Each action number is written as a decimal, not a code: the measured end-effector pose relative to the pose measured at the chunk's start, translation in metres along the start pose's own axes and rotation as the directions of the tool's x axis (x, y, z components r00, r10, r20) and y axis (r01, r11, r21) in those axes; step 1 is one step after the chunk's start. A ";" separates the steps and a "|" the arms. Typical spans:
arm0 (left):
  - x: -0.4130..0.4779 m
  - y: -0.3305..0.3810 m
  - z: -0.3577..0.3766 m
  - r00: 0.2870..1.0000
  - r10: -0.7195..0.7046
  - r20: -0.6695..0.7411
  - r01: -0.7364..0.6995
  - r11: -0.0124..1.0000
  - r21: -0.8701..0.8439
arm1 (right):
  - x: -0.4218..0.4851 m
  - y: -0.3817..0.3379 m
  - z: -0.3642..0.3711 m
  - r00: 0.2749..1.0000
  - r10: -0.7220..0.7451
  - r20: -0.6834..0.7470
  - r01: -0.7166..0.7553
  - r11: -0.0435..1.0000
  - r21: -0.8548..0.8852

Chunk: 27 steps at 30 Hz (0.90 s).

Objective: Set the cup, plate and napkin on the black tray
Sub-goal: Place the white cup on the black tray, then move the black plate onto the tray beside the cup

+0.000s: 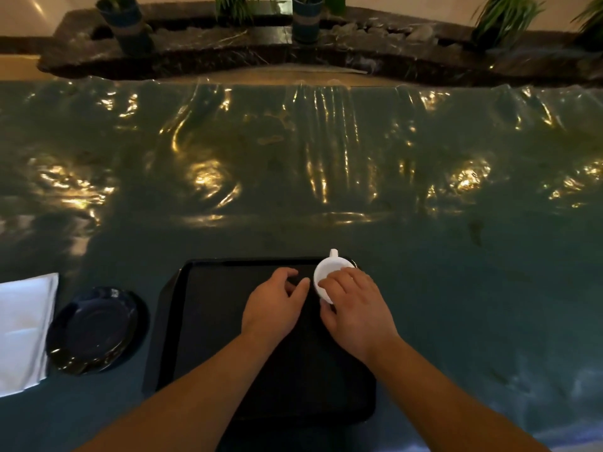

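Forearms: both reach forward over the tray (202, 337), covering part of its near and middle floor.
Left hand (275, 305): over the tray's middle, fingers loosely curled, grip empty, just beside the cup.
Right hand (354, 308): fingers draped over the near rim and side of the cup (328, 272); grip looks closed on it, though whether it bears weight I cannot tell.
Cup: white, upright, at the tray's far right corner, handle pointing away.
Plate (93, 331): dark, on the worktop (456, 256) just left of the tray, not yet moved.
Napkin (24, 331): white, folded, left of the plate, its right edge touching or tucked under the plate.
Risk: the cup sits close to the raised far rim; a careless release or a brush from a hand could tip it. Lifting the plate could drag the napkin.
Room: the tray's left half is open for plate and napkin.
Beyond: glossy, wrinkled worktop cover, then a dark ledge with plants (303, 17).
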<state>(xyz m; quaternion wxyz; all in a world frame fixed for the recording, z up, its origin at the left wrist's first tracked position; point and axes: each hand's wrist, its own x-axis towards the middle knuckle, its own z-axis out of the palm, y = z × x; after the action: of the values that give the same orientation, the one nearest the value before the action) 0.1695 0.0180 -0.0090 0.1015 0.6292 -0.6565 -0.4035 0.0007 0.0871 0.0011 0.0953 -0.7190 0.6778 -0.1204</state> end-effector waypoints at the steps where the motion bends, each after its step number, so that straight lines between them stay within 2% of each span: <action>1: -0.001 -0.006 -0.010 0.998 0.041 -0.054 -0.039 0.998 0.045 | 0.006 -0.006 -0.002 1.000 -0.003 -0.004 0.003 1.000 0.022; 4: -0.003 -0.032 -0.049 0.965 0.142 -0.219 -0.112 0.983 0.143 | 0.030 -0.035 -0.001 1.000 -0.028 -0.001 0.028 0.996 0.085; 7: -0.005 -0.069 -0.087 0.938 0.174 -0.300 -0.103 0.966 0.239 | 0.051 -0.076 0.009 0.996 -0.078 0.036 0.074 0.992 0.105; 11: -0.009 -0.127 -0.135 0.918 0.073 -0.389 0.044 0.958 0.284 | 0.073 -0.138 0.033 0.976 -0.191 0.102 0.179 0.977 0.114; 14: -0.017 -0.165 -0.166 0.886 -0.034 -0.462 0.161 0.958 0.239 | 0.089 -0.182 0.051 0.942 -0.309 0.130 0.294 0.948 0.117; 16: -0.023 -0.185 -0.183 0.865 -0.100 -0.491 0.223 0.954 0.198 | 0.098 -0.206 0.062 0.923 -0.344 0.175 0.322 0.936 0.144; 22: -0.041 -0.241 -0.222 0.830 -0.303 -0.467 0.397 0.910 0.115 | 0.120 -0.266 0.088 0.889 -0.330 0.317 0.266 0.936 0.229; 27: -0.054 -0.268 -0.231 0.823 -0.399 -0.405 0.448 0.893 0.031 | 0.126 -0.295 0.104 0.892 -0.187 0.411 0.017 0.924 0.382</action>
<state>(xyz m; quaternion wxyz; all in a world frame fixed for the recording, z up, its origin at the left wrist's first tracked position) 0.5273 0.0056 -0.0135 0.0976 0.8315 -0.4908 -0.2412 0.3199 -0.0232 -0.0040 0.3723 -0.7319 0.5643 -0.0849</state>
